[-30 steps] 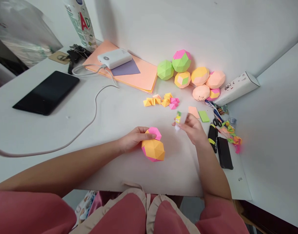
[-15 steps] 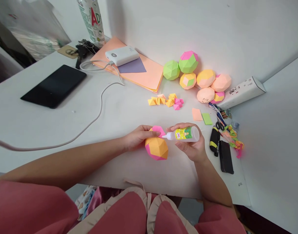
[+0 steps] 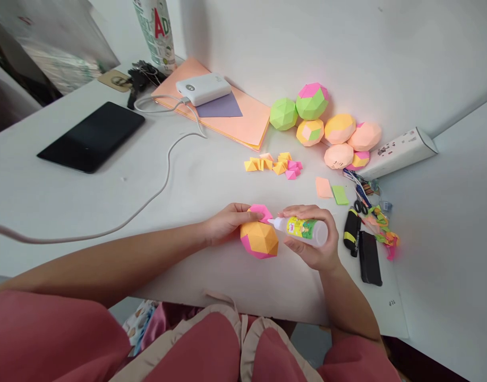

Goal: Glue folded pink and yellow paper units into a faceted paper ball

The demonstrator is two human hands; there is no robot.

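Observation:
My left hand (image 3: 229,224) grips an orange and pink faceted paper ball (image 3: 259,240) by its pink flap at the top. In my right hand (image 3: 317,249) is a clear glue bottle (image 3: 302,229) with a yellow and green label, lying nearly level. Its nozzle tip points left and meets the pink paper's right edge. Whether glue is coming out cannot be made out. Beyond my hands lie small folded orange and pink paper pieces (image 3: 280,165), with a peach paper square (image 3: 323,188) and a green one (image 3: 340,194) to their right.
Finished paper balls (image 3: 339,129) cluster by the wall. A black tablet (image 3: 92,137), a white cable (image 3: 168,164) and a power bank (image 3: 203,88) on peach sheets (image 3: 243,122) occupy the left and back. Scissors (image 3: 360,206) and a black case (image 3: 369,257) are at right.
The glue bottle has tilted slightly, its base now lower, with its nozzle still at the pink paper. The whole view has shifted slightly; my left hand keeps its hold on the ball.

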